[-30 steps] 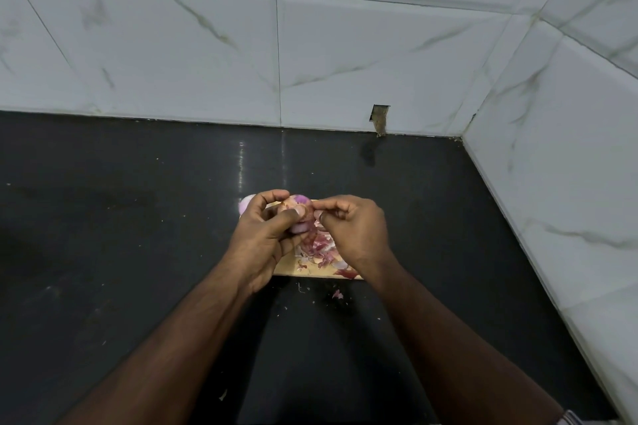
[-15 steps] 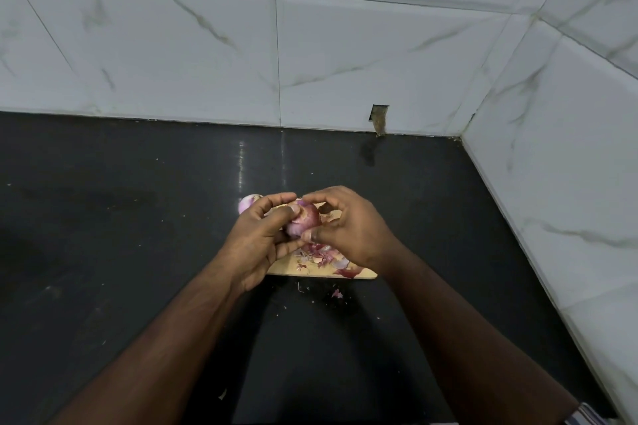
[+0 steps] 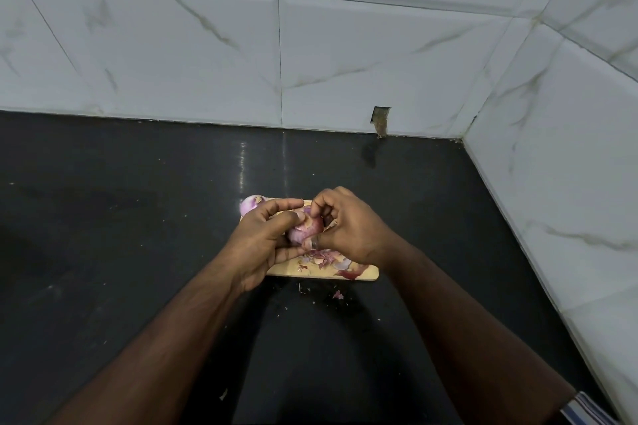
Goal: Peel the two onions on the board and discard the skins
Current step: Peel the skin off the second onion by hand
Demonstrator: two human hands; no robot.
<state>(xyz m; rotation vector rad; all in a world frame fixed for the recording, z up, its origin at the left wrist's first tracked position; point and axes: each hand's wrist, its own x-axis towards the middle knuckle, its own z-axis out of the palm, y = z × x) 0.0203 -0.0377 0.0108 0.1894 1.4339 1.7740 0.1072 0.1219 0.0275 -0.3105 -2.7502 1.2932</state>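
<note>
Black counter (image 3: 138, 235) — onion (image 3: 305, 226) between both hands' grip

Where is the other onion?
In the head view, the other onion sits at the board's far-left corner, just behind the left hand.

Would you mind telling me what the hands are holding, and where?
Both grip one onion: left hand cups its left side, right hand pinches its top and right side.

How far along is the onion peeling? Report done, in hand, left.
Done: one pale peeled onion rests at the board's far left corner.
In hand: left hand holds the second onion; right hand picks at it.
Left: skins litter the board, undiscarded.
</note>
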